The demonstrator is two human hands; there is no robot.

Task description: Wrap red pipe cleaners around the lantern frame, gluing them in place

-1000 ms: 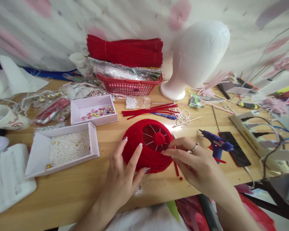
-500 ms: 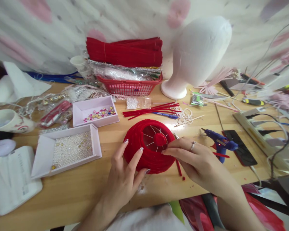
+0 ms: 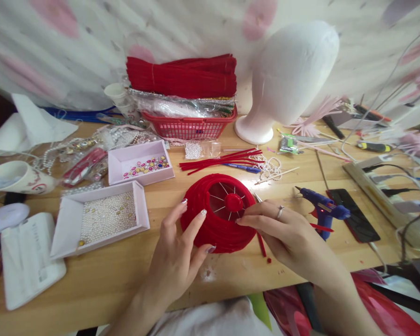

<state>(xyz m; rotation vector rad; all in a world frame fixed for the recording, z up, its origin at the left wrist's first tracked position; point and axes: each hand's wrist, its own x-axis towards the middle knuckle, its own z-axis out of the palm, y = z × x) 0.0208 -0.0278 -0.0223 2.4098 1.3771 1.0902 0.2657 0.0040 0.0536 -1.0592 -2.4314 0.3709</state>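
A round red dome (image 3: 217, 233), wound in rows of fuzzy chenille stem, sits on the table in front of me. Thin pale wires run like spokes across its open top to a small red hub (image 3: 233, 203). My left hand (image 3: 182, 242) is at its left side with fingers spread, fingertips at or just above the red surface. The fingers of my right hand (image 3: 283, 228) are pinched together on the right rim of the opening; the thumb is mostly hidden. A silver pointed tip (image 3: 257, 198) shows beside that hand, and a red strip (image 3: 262, 245) lies below it.
Loose red chenille stems (image 3: 217, 161) and a blue pen (image 3: 243, 167) lie behind the dome. Left stand a bead box (image 3: 145, 219) and a gem box (image 3: 119, 154). A blue glue gun (image 3: 324, 210) and phone (image 3: 353, 214) lie right; a white foam head (image 3: 294, 79) stands behind.
The view has shifted very slightly. Both hands stay where they were at the dome, the left fingers perhaps a touch further left; nothing is picked up or let go.
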